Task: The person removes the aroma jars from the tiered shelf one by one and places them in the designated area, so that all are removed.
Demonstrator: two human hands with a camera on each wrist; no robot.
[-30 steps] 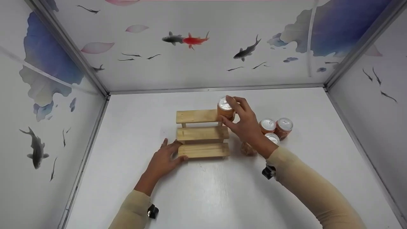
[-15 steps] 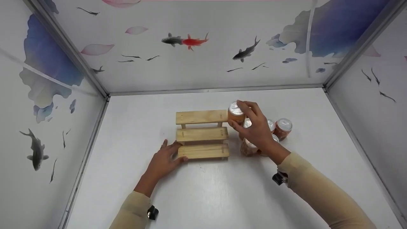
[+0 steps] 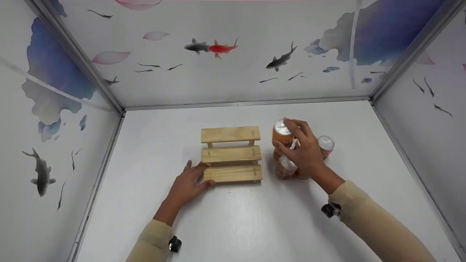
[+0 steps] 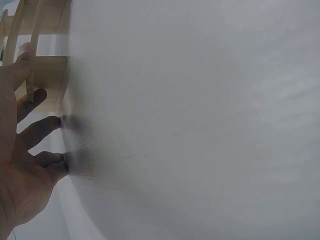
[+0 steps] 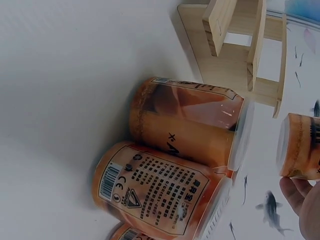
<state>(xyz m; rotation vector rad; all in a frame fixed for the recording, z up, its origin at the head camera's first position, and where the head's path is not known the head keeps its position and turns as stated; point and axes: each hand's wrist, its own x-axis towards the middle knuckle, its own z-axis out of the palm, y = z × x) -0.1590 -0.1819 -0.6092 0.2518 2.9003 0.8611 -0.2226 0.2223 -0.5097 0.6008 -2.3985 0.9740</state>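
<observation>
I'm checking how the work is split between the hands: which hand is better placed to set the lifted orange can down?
The right hand. It already grips the orange can above the other cans, while the left hand rests against the wooden step rack, probably steadying it.

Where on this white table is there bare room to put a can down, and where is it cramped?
Open tabletop lies in front of the wooden stepped rack, between the two arms, and behind it toward the back wall. All three rack steps are bare. It is crowded right of the rack: orange cans cluster there, under the right hand holding another can. The left hand rests at the rack's front left corner.
</observation>
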